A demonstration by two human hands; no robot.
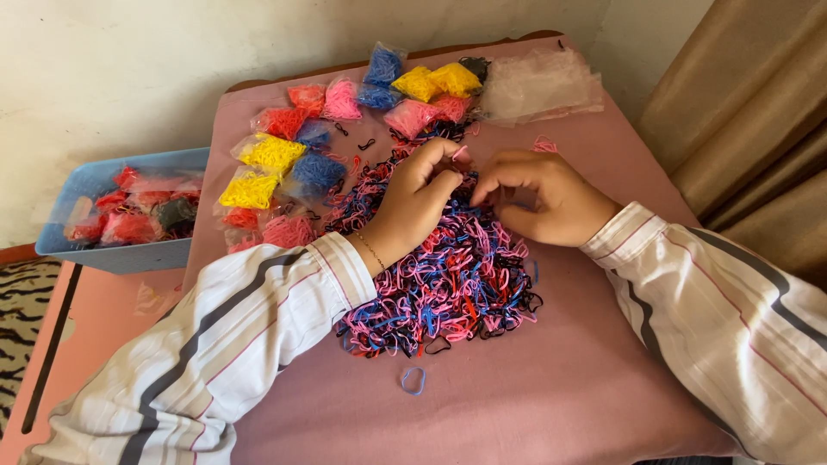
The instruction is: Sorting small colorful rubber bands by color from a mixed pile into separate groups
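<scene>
A big heap of small mixed elastic bands (448, 284), pink, blue, red and black, lies on a table under a mauve cloth (551, 396). Both my hands rest on the far end of the heap. My left hand (418, 194) has its fingertips pinched together on a few pink bands. My right hand (538, 194) is curled beside it, fingertips meeting those of the left over the bands. Both arms wear white striped sleeves.
Small clear bags of sorted bands, yellow (250, 188), blue (317, 172), red (280, 120) and pink (342, 99), lie at the back left. A stack of empty clear bags (538, 82) sits at the back. A blue basket (95, 185) of filled bags stands left. One loose blue band (413, 381) lies near.
</scene>
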